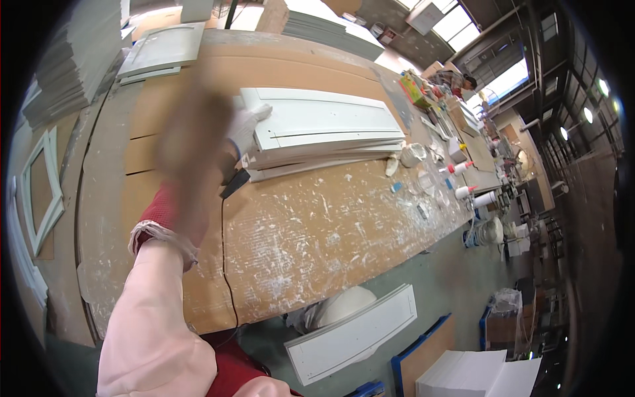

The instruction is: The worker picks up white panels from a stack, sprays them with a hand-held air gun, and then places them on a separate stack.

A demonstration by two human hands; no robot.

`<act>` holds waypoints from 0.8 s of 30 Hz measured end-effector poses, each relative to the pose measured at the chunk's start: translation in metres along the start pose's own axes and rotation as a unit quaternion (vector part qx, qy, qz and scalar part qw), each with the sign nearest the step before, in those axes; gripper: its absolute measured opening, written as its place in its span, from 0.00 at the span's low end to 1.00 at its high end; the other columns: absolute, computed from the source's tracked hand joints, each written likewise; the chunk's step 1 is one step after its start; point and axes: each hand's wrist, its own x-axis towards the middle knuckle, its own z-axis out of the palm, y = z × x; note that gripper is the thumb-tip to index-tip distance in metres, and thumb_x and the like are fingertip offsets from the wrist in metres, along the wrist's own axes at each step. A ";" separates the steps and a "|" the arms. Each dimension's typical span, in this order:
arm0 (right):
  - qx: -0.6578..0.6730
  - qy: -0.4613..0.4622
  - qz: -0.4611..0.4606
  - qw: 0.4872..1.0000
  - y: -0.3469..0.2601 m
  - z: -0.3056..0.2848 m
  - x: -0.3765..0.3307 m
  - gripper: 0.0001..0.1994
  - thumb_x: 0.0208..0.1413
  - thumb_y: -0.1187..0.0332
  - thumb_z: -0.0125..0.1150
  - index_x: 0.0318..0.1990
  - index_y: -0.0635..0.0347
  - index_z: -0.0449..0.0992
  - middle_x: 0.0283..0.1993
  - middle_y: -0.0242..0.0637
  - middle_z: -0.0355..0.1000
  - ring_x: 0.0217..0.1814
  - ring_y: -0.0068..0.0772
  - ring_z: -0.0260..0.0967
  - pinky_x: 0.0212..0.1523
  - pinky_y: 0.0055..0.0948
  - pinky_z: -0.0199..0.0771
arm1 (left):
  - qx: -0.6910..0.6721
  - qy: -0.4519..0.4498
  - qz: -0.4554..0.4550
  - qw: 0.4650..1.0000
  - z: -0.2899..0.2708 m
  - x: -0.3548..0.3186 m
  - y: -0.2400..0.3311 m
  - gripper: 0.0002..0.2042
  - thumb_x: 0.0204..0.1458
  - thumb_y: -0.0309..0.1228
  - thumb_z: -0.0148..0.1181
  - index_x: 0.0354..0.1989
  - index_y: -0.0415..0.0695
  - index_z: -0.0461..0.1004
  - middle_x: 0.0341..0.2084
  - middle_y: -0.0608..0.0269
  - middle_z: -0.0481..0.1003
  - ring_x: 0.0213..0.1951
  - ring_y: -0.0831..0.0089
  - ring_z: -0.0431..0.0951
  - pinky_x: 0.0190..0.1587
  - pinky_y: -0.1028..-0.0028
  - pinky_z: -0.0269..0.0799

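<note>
My left arm, in a pale pink sleeve, reaches up over the worktable, and my left hand [162, 206] wears a red mesh glove with a whitish cuff. A long brown shape [195, 129], too blurred to name, covers its fingers. Beyond it, a white glove-like thing [251, 126] touches the left end of a stack of white panels [324, 116]; I cannot tell whether a hand is in it. Just below this, a black corded tool [235, 183] is partly hidden, its cable running down across the table. My right hand is out of the picture.
The worktable [297, 238] is brown and spattered with white. Cups and red-tipped bottles [456, 168] crowd its right end. A white panel [354, 334] leans below the near edge. Stacked boards [76, 59] stand far left; another person [453, 79] bends over at the far right.
</note>
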 end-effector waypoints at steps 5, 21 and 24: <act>-0.019 -0.033 -0.008 0.999 -0.039 -0.019 0.007 0.16 0.47 0.55 0.62 0.31 0.60 0.78 0.29 0.41 0.75 0.30 0.35 0.71 0.32 0.36 0.71 | 0.617 0.146 0.029 0.773 -0.015 -0.006 0.049 0.25 0.44 0.48 0.57 0.40 0.36 0.71 0.31 0.50 0.77 0.38 0.61 0.77 0.40 0.66 0.70; -0.025 -0.144 0.043 0.988 -0.006 -0.022 -0.044 0.18 0.36 0.61 0.67 0.36 0.60 0.79 0.28 0.41 0.76 0.29 0.37 0.73 0.32 0.34 0.72 | 0.364 -0.550 -0.524 0.538 0.005 -0.397 -0.127 0.15 0.53 0.43 0.53 0.32 0.41 0.71 0.21 0.67 0.70 0.23 0.79 0.70 0.27 0.78 0.68; 0.004 -0.156 0.008 0.988 0.010 -0.021 -0.038 0.19 0.35 0.62 0.68 0.37 0.61 0.78 0.30 0.42 0.76 0.30 0.38 0.73 0.32 0.32 0.72 | 0.292 -0.481 -0.613 0.555 -0.016 -0.435 -0.185 0.16 0.53 0.43 0.53 0.29 0.40 0.69 0.19 0.69 0.67 0.21 0.81 0.67 0.24 0.80 0.65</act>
